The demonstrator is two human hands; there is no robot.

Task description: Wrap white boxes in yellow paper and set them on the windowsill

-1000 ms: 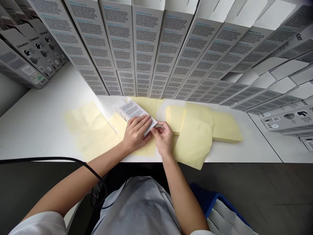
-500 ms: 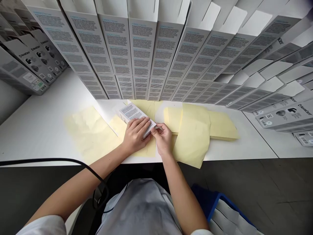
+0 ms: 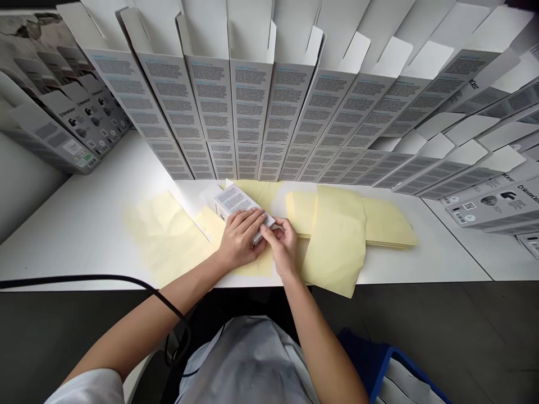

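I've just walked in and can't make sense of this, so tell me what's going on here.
A person is holding a small white printed carton in both hands at a white table. The left hand covers its lower part, and the right hand grips its end. Pale yellow sheets lie beneath and beside the hands. Rows of printed cartons with open flaps stand along the far side of the table.

Carton (image 3: 236,199) end hidden under left hand (image 3: 240,240); blue bin (image 3: 362,350) cut off below
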